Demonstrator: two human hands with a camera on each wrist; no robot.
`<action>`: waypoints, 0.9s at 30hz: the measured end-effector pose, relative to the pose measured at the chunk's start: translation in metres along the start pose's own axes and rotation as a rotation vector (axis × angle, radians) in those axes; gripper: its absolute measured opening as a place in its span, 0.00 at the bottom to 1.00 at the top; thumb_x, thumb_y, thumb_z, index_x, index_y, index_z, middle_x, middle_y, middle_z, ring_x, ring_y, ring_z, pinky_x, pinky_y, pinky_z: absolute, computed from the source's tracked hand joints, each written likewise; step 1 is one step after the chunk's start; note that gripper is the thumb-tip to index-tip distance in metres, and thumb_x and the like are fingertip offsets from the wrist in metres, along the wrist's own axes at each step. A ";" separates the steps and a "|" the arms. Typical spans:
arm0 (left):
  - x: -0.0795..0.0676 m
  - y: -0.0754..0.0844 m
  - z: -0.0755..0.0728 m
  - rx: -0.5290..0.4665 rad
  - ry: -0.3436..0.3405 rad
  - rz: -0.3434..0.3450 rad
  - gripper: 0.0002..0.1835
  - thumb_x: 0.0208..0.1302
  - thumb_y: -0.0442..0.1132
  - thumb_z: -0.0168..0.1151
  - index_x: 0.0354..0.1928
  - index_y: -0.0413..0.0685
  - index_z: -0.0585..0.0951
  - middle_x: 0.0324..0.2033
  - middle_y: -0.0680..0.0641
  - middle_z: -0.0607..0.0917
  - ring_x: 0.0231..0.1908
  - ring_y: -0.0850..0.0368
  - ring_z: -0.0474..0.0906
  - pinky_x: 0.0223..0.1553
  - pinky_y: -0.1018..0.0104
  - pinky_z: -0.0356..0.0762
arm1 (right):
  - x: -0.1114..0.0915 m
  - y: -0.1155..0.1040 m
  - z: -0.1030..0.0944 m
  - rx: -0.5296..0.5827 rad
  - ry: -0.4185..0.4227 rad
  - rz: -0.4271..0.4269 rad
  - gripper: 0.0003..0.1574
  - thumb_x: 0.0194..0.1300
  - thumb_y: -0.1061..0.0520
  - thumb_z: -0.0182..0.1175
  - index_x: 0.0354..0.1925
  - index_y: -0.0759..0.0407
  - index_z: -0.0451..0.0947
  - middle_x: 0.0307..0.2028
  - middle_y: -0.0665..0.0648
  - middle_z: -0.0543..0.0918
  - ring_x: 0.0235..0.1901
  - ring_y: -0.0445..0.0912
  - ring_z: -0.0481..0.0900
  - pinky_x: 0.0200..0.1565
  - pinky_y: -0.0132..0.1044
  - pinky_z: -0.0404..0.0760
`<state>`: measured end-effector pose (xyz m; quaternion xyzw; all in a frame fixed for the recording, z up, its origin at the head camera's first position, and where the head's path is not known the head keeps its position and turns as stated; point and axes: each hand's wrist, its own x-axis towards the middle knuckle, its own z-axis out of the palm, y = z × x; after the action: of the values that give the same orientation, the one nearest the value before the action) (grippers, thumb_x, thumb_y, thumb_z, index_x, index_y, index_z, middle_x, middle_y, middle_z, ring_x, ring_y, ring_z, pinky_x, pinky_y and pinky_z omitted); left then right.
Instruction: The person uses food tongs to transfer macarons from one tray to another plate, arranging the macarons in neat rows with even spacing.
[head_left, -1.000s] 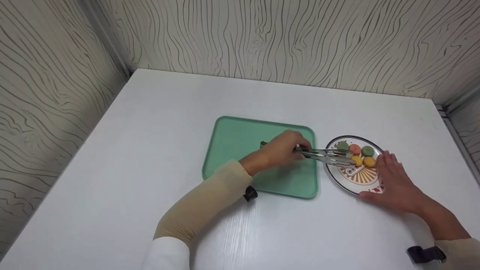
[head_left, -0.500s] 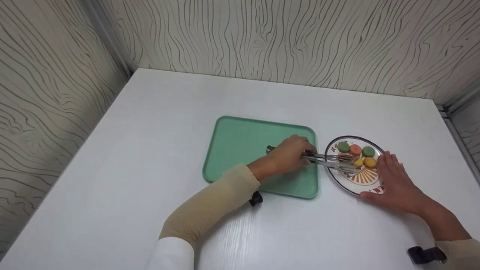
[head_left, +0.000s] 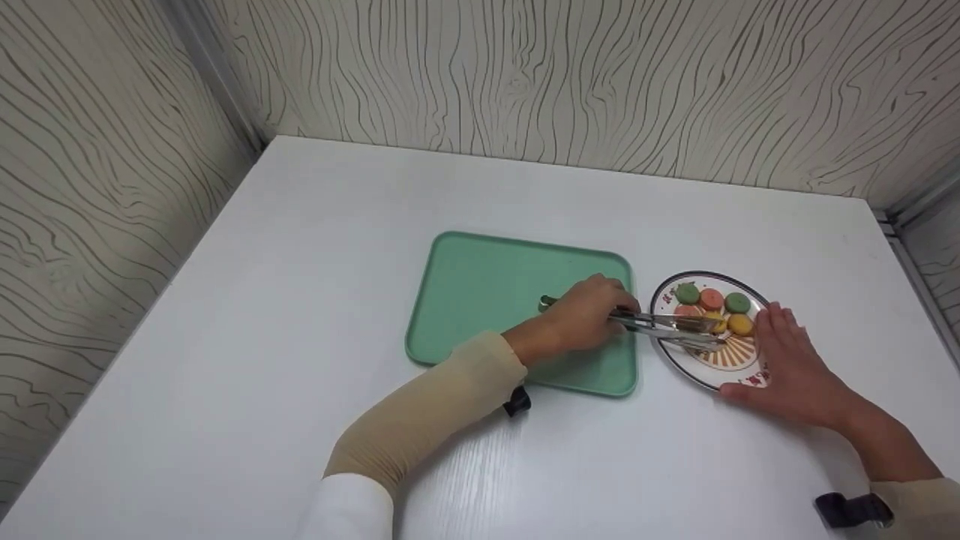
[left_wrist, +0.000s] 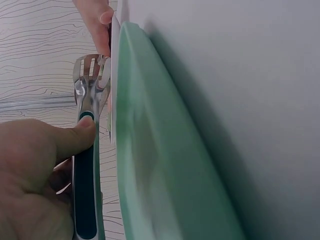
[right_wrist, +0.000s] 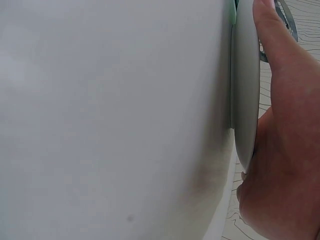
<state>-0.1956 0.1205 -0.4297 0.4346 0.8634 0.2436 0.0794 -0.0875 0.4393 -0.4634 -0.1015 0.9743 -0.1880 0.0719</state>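
My left hand (head_left: 589, 315) reaches across the tray and grips metal serving tongs (head_left: 664, 322) by the dark teal handle; in the left wrist view, the thumb (left_wrist: 86, 122) presses on the handle. The slotted tong ends lie over the plate (head_left: 694, 367), around a yellow macaron (head_left: 718, 323); whether they pinch it cannot be told. Green (head_left: 688, 293), coral (head_left: 712, 300) and yellow macarons sit on the plate's upper half. My right hand (head_left: 799, 379) holds the plate's right rim between thumb and fingers; the right wrist view shows its thumb (right_wrist: 275, 30) along the rim.
A green rectangular tray (head_left: 472, 300) lies left of the plate on the white table (head_left: 262, 315). A small gap separates tray and plate. Patterned wall panels (head_left: 525, 82) stand behind the table and at its sides.
My left hand has shifted right and slightly nearer with the tongs, whose ends moved lower over the plate toward the yellow macaron. My right hand and the plate are practically still.
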 end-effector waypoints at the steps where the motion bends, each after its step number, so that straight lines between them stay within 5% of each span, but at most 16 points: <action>1: 0.000 0.000 0.000 0.000 0.000 0.002 0.15 0.66 0.33 0.68 0.53 0.52 0.88 0.46 0.55 0.87 0.46 0.61 0.75 0.51 0.72 0.69 | 0.000 0.000 0.000 -0.002 0.001 -0.001 0.80 0.58 0.36 0.72 0.75 0.81 0.31 0.75 0.82 0.31 0.75 0.71 0.23 0.71 0.52 0.18; 27: 0.000 0.002 0.000 -0.023 0.000 -0.001 0.15 0.67 0.36 0.69 0.55 0.51 0.87 0.46 0.56 0.87 0.47 0.62 0.75 0.52 0.72 0.69 | 0.000 0.000 0.001 -0.001 0.001 0.006 0.82 0.58 0.36 0.72 0.75 0.80 0.28 0.74 0.82 0.30 0.75 0.70 0.21 0.71 0.49 0.17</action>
<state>-0.1940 0.1215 -0.4285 0.4333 0.8608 0.2534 0.0845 -0.0872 0.4389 -0.4645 -0.0987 0.9747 -0.1873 0.0718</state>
